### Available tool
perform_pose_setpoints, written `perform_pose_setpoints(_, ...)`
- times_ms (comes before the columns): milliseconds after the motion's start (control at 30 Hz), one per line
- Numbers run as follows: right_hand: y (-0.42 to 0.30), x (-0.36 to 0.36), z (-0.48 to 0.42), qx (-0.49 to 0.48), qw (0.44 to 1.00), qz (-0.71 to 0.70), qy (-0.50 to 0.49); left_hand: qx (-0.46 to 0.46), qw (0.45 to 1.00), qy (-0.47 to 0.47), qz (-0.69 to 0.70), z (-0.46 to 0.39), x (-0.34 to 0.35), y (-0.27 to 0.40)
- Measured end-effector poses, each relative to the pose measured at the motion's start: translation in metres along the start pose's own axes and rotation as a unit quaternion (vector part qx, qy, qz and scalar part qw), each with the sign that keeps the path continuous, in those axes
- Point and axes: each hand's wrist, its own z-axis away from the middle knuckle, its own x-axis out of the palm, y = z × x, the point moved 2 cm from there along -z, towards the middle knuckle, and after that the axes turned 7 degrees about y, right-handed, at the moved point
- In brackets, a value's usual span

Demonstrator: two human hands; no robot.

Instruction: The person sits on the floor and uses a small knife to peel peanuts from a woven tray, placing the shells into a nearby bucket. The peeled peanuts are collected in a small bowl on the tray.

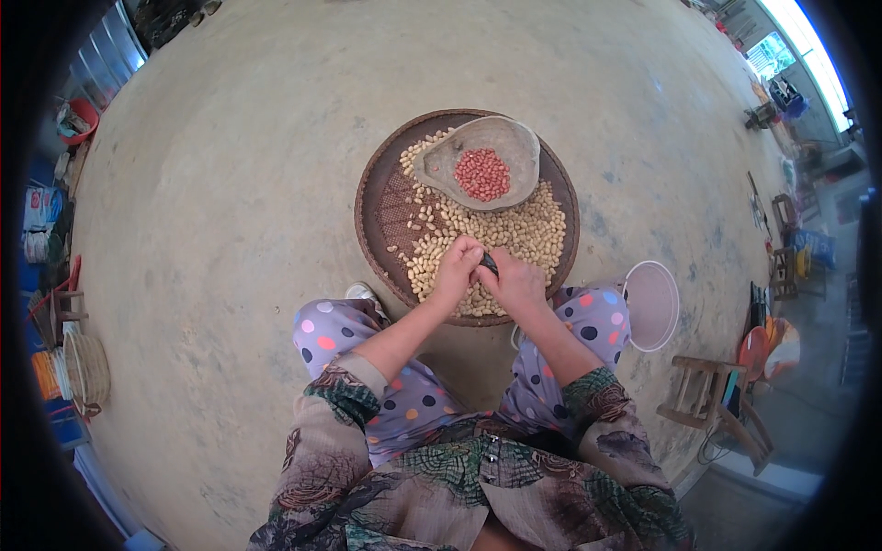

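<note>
Over the near part of a round woven tray (375,258), my hands meet. My right hand (515,281) is closed around a small dark tool (488,263), whose kind I cannot make out. My left hand (457,270) has its fingertips pinched together against the tool's side; whatever lies between them is hidden. Unshelled peanuts (510,231) cover much of the tray below and beyond my hands. At the tray's far side rests a dried gourd scoop (441,169), with a heap of red-skinned peanut kernels (482,174) inside.
A pale plastic bucket (652,306) stands beside my right knee. Further right is a wooden chair (703,392). A woven basket (86,368) and a red basin (81,120) are along the left side. Concrete floor (241,138) surrounds the tray.
</note>
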Motion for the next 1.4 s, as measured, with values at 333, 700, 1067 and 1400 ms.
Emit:
perform_pose_setpoints(333,0.002,0.001,0.000,0.030,0.997,-0.061,-0.035,-0.109,0.993,0.004,0.039,-0.008,-0.011,0.003)
perform_pose_setpoints(700,0.004,0.003,0.002,0.027,0.997,-0.072,-0.028,-0.045,0.999,0.009,-0.013,-0.006,-0.006,0.003)
perform_pose_setpoints(1067,0.003,0.007,0.002,0.033,0.997,-0.061,-0.042,0.066,0.990,0.048,-0.118,-0.003,-0.003,0.003)
perform_pose_setpoints(1400,0.004,0.008,0.004,0.001,0.999,-0.013,-0.042,0.065,0.987,0.025,-0.143,-0.006,-0.007,0.003)
